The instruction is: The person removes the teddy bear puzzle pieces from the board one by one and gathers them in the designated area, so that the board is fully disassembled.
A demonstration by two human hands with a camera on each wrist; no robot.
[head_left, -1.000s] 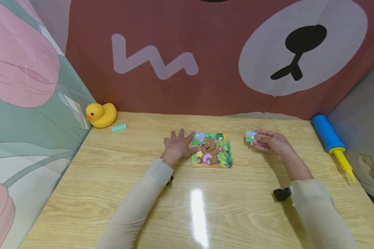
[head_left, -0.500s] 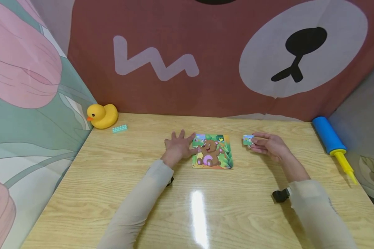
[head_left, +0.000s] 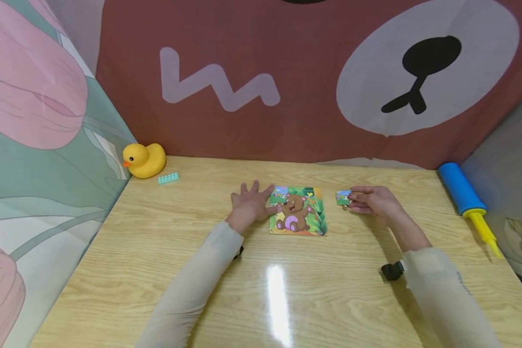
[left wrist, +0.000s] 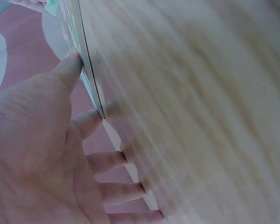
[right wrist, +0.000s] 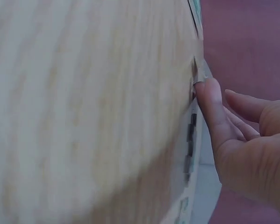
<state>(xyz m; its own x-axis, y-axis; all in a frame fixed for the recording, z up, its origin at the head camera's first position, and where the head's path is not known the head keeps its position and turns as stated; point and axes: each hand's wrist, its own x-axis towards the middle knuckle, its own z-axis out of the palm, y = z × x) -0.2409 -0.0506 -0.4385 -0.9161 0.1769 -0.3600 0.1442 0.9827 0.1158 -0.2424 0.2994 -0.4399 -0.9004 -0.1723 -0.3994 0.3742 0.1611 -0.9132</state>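
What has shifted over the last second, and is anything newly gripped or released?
The right hand has carried the small picture piece leftward, closer to the bear picture board, and slightly toward the person. Nothing was newly gripped or released. The left hand stays spread at the board's left edge; the duck, teal block and blue-and-yellow pump stay put.

We note a yellow duck (head_left: pixel 145 162) at left, a turquoise brick (head_left: pixel 168 179) beside it, and a blue-and-yellow pump (head_left: pixel 462 190) at right.
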